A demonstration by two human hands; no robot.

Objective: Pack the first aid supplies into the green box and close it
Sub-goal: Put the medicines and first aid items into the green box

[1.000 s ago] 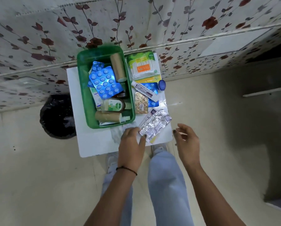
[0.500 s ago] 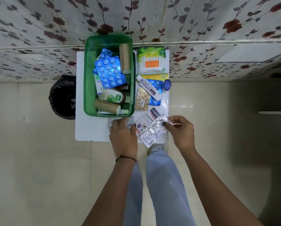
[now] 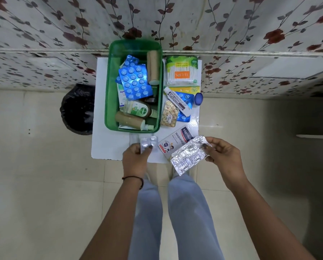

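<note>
The open green box (image 3: 111, 94) stands on a small white table (image 3: 108, 145) and holds blue blister packs (image 3: 135, 82), two brown bandage rolls, a Dettol bottle (image 3: 138, 109) and a carton. My left hand (image 3: 135, 158) pinches a small silver pill strip (image 3: 148, 144) just below the box. My right hand (image 3: 223, 156) grips a larger crinkled silver foil strip (image 3: 189, 155) lifted over the table's front right corner. Right of the box lie a cotton bud pack (image 3: 182, 72), an ointment tube (image 3: 178, 100), a gold pill strip (image 3: 170, 114), a blue blister pack and a plaster box (image 3: 175, 142).
A black bin bag (image 3: 77, 109) sits on the tiled floor left of the table. A flower-patterned wall (image 3: 231, 34) rises directly behind the table. My legs stand under the table's front edge. A small blue cap (image 3: 199, 98) rests at the table's right edge.
My right hand has reached in and taken hold of the big foil strip, lifting it. My left hand has picked up the small silver strip. The head camera has shifted.
</note>
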